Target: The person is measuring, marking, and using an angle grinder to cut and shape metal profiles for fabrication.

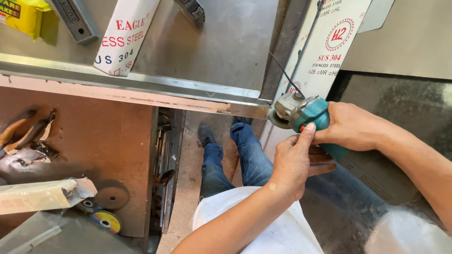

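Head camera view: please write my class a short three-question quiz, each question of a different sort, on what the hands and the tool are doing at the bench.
1. True or false: the right hand holds the teal grinder by its body.
2. Which thing does the grinder's front end meet?
A. the yellow bag
B. the end of the long metal bar
C. the loose discs
3. Fill in: the left hand has its thumb raised against the grinder's ____ side.

Key
1. True.
2. B; the bar runs along the bench edge and the grinder sits at its right end.
3. Near (the side facing the person).
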